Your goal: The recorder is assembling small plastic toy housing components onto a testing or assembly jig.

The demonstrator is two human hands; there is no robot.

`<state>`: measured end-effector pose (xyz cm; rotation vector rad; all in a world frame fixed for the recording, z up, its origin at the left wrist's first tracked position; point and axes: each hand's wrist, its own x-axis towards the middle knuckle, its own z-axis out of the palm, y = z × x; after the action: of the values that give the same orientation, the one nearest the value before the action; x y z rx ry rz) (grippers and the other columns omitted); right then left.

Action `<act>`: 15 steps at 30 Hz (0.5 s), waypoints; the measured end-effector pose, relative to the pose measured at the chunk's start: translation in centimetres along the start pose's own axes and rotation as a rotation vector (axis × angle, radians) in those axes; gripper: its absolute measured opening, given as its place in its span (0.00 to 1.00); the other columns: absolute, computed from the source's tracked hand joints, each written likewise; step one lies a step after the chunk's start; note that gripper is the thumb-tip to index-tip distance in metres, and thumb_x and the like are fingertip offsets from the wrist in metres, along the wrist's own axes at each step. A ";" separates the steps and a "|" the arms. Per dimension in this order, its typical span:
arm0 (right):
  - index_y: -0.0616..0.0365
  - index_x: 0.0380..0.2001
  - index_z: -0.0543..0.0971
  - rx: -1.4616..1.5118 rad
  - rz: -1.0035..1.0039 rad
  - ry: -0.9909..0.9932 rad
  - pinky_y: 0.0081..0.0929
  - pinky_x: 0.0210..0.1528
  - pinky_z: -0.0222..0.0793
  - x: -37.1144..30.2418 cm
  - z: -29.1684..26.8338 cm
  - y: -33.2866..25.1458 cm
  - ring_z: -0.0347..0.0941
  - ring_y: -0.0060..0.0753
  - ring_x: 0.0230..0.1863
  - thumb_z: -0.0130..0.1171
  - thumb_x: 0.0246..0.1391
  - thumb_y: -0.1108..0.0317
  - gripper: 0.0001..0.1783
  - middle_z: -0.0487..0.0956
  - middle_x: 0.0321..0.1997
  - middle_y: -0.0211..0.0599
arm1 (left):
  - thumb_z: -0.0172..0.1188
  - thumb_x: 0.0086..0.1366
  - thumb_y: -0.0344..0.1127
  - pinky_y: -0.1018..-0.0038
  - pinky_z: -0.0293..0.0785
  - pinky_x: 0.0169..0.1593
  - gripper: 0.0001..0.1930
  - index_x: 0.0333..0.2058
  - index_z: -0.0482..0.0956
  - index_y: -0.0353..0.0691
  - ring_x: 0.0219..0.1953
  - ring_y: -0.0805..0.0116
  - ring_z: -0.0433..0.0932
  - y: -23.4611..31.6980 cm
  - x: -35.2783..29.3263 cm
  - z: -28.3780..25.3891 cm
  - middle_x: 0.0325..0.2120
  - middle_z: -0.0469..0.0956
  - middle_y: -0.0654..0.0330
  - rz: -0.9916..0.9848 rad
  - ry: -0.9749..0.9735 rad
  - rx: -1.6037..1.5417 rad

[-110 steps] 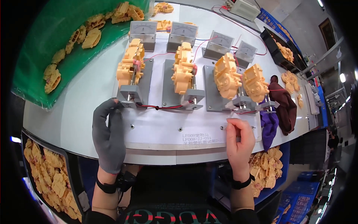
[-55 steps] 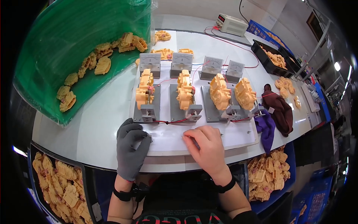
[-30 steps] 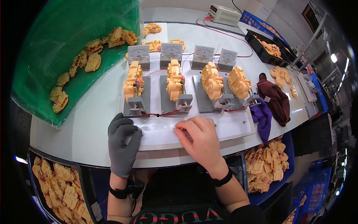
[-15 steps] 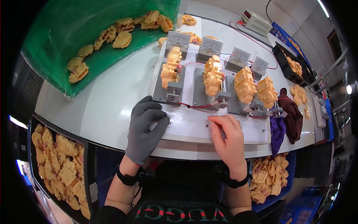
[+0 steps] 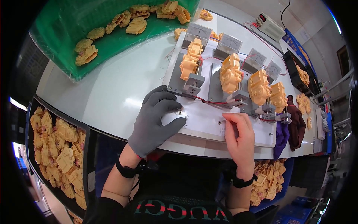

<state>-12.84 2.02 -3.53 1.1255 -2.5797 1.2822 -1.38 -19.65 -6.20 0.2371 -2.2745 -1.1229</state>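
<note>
My left hand (image 5: pixel 156 117), in a grey glove, rests on the white board (image 5: pixel 201 128) with thumb and forefinger spread apart. Between those fingertips stands a small metal toggle switch (image 5: pixel 180 112). My right hand (image 5: pixel 241 140) is bare, its fingers loosely apart and empty, fingertips just beside a second small switch (image 5: pixel 219 122). Beyond my hands, several grey fixtures hold yellow plastic gear housings: one on the left (image 5: pixel 190 61), one in the middle (image 5: pixel 230 74), two on the right (image 5: pixel 259 87). Red and black wires (image 5: pixel 210 101) run along the fixtures' near side.
Panel meters (image 5: pixel 228 43) stand behind the fixtures, a power supply (image 5: pixel 270 27) further back. A green lined bin (image 5: pixel 59 44), a black crate (image 5: pixel 87 149) and a blue bin (image 5: pixel 289 183) hold more housings. Purple (image 5: pixel 281 140) and brown (image 5: pixel 296 127) cloths hang at the right.
My left thumb and forefinger have spread wider, so the switch between them now shows. My right hand stays by its switch. The whole view has shifted, moving the bench things rightward and up.
</note>
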 end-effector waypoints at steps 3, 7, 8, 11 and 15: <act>0.57 0.42 0.80 -0.005 0.010 -0.038 0.30 0.45 0.68 0.0 0.0 -0.2 0.71 0.39 0.42 0.59 0.54 0.78 0.11 0.76 0.41 0.37 | 0.70 0.51 0.33 0.62 0.69 0.58 0.12 0.35 0.83 0.39 0.59 0.52 0.69 -0.1 0.0 0.0 0.44 0.76 0.55 -0.002 -0.008 -0.004; 0.56 0.38 0.81 -0.060 -0.015 -0.041 0.29 0.43 0.68 -0.3 0.3 0.2 0.70 0.38 0.42 0.64 0.52 0.76 0.09 0.75 0.42 0.36 | 0.70 0.51 0.33 0.62 0.68 0.59 0.12 0.35 0.83 0.40 0.59 0.53 0.69 -0.1 0.0 -0.1 0.44 0.76 0.55 0.010 -0.013 0.009; 0.56 0.38 0.81 -0.060 -0.015 -0.042 0.29 0.43 0.68 -0.3 0.3 0.2 0.70 0.38 0.42 0.64 0.52 0.76 0.09 0.75 0.42 0.36 | 0.70 0.51 0.33 0.62 0.68 0.59 0.12 0.35 0.83 0.40 0.59 0.53 0.69 0.0 0.1 0.0 0.44 0.76 0.55 0.009 -0.013 0.009; 0.56 0.36 0.82 -0.046 -0.018 -0.029 0.28 0.42 0.68 -0.3 0.4 0.2 0.69 0.38 0.41 0.65 0.51 0.76 0.08 0.75 0.41 0.35 | 0.70 0.51 0.33 0.62 0.68 0.59 0.11 0.35 0.83 0.40 0.59 0.53 0.69 0.1 0.1 -0.1 0.45 0.76 0.55 -0.011 -0.017 0.000; 0.56 0.35 0.81 -0.066 -0.070 -0.005 0.29 0.40 0.68 -0.3 0.6 0.6 0.69 0.38 0.40 0.66 0.50 0.76 0.08 0.75 0.40 0.35 | 0.70 0.51 0.34 0.62 0.67 0.60 0.11 0.35 0.83 0.41 0.60 0.52 0.68 0.1 0.0 -0.1 0.45 0.76 0.55 -0.033 -0.025 -0.001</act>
<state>-12.82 2.02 -4.44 1.1964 -2.5413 1.1723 -1.32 -19.61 -6.07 0.2631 -2.2998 -1.1496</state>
